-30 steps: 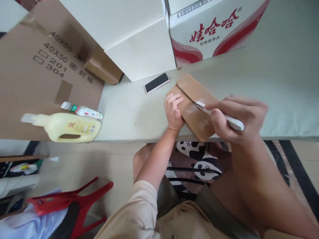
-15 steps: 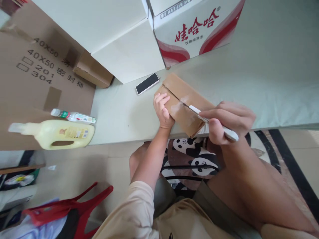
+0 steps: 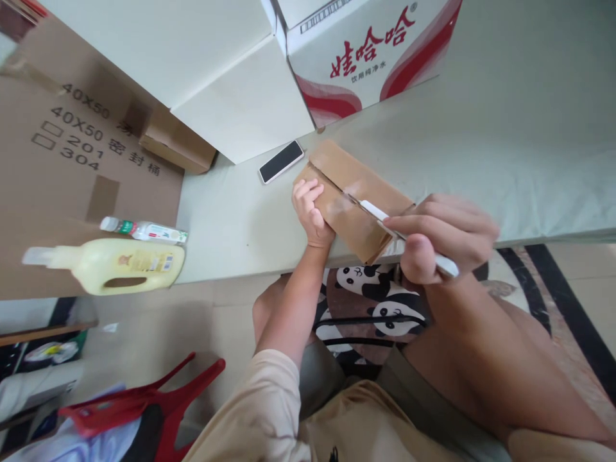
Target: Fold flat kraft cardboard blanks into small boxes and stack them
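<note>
A small brown cardboard box (image 3: 353, 228) lies slanted at the front edge of the table, a seam running along its top with clear tape over part of it. My left hand (image 3: 312, 212) grips the box's left end, fingers curled over the top edge. In my right hand (image 3: 445, 234) is a white-handled knife (image 3: 374, 210), its front end resting on the seam near the middle of the box. My right index finger lies along the knife. The knife's handle end sticks out below the hand.
A phone (image 3: 282, 162) lies behind the box on the pale green tablecloth (image 3: 226, 218). White cartons (image 3: 245, 96) and a red-printed carton (image 3: 370, 64) stand behind. At left are a yellow jug (image 3: 129, 266), a small bottle (image 3: 144, 230) and a large brown carton (image 3: 29, 173).
The whole view has shifted slightly. Both hands keep their holds, and the knife remains at about the same spot on the seam.
</note>
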The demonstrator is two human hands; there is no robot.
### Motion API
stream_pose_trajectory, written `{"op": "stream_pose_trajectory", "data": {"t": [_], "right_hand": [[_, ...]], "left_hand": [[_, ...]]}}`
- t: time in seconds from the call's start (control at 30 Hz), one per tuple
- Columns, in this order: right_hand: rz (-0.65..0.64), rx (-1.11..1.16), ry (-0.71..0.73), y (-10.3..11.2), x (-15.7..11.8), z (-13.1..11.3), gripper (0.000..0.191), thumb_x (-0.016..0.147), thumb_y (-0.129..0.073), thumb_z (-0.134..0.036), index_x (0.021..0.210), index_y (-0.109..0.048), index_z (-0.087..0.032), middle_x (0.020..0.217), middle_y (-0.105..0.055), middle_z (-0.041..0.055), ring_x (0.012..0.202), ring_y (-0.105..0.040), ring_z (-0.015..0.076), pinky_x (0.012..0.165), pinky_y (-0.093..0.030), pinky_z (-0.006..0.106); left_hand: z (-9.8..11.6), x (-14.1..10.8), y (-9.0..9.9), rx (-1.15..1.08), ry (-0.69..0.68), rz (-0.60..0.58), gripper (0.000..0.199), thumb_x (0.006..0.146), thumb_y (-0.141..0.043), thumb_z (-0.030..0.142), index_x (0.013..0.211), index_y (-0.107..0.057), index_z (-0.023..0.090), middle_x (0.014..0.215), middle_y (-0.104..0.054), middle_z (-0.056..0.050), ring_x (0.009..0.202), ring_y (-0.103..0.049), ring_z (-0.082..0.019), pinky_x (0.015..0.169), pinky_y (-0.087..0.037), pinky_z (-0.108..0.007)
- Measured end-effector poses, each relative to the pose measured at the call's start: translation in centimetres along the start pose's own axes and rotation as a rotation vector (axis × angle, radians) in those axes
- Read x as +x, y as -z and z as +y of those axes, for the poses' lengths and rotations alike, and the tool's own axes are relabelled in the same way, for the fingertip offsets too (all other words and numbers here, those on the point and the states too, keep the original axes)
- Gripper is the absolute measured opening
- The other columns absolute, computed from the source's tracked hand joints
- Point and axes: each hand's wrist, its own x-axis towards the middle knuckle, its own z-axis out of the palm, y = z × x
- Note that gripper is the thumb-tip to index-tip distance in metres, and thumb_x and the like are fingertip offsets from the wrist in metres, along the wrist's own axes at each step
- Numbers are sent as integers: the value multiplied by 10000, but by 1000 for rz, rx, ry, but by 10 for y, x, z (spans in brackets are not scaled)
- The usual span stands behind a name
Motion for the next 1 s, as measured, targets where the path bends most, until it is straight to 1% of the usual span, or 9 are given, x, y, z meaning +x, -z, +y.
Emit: {"op": "stream_pose_trajectory", "data": {"t": [0.1, 0.2, 0.3, 0.37, 0.53, 0.67, 0.83, 0.9, 1.0], "right_hand": [[87, -46, 97, -2, 10, -5, 432, 1003, -379, -404, 756, -699, -254, 539, -498, 16, 487, -410, 146, 528, -312, 357], [99, -80, 161, -3, 19, -10, 367, 989, -417, -350, 750, -679, -256, 511, -495, -4, 454, -392, 133, 502, -318, 343], [112, -26, 209, -6, 25, -11, 220, 934, -489, -229, 792, -656, -245, 543, -553, -24, 471, -416, 119, 487, -330, 313], [105, -7, 218, -6, 27, -11, 178, 904, -511, -181, 800, -643, -241, 555, -562, -32, 476, -417, 116, 479, -322, 304], [141, -12, 236, 0, 28, -13, 227, 937, -486, -219, 780, -644, -262, 515, -488, -33, 453, -392, 134, 473, -288, 330], [81, 1, 174, -3, 26, -14, 258, 952, -485, -242, 764, -661, -269, 552, -552, -18, 466, -411, 137, 504, -296, 348], [136, -25, 247, 1, 25, -12, 214, 924, -513, -241, 768, -657, -270, 519, -519, -37, 472, -410, 121, 483, -305, 320], [79, -67, 193, 6, 23, -11, 276, 961, -488, -311, 759, -674, -282, 523, -529, -22, 486, -450, 124, 492, -325, 322], [-168, -96, 0, 10, 17, -9, 423, 1017, -419, -472, 784, -731, -306, 576, -582, 18, 564, -570, 152, 528, -375, 335]], "left_hand": [[-2, -1, 1, 18, -15, -26, 538, 1060, -159, 543, 1150, -595, 242, 1192, -656, -79, 1235, -597, -249, 1217, -372, -512], [-2, -2, 1, 35, 2, -57, 584, 1054, -113, 579, 1149, -582, 244, 1197, -655, -81, 1238, -599, -250, 1235, -348, -512], [-1, -2, 1, 44, 10, -61, 616, 1052, -90, 593, 1152, -585, 240, 1211, -655, -83, 1258, -593, -248, 1242, -342, -507], [-1, -2, 1, 52, 7, -53, 626, 1053, -85, 593, 1139, -593, 236, 1201, -658, -81, 1252, -598, -244, 1243, -348, -502], [-1, -2, 0, -4, 86, -61, 691, 1022, -99, 683, 1086, -624, 238, 1168, -672, -87, 1236, -614, -258, 1263, -327, -529], [0, -1, 1, -52, 187, -94, 765, 968, -110, 783, 1060, -643, 242, 1179, -673, -95, 1282, -590, -284, 1288, -280, -546], [2, 0, 1, -55, 135, -69, 701, 993, -146, 736, 1078, -639, 245, 1174, -670, -85, 1244, -607, -270, 1266, -321, -522], [3, 0, 0, -69, 95, -49, 652, 1016, -166, 689, 1091, -638, 246, 1173, -667, -81, 1227, -613, -262, 1257, -336, -521], [2, 1, -1, -79, 82, -19, 626, 1020, -191, 678, 1085, -642, 249, 1167, -664, -78, 1224, -614, -263, 1249, -345, -527]]}}
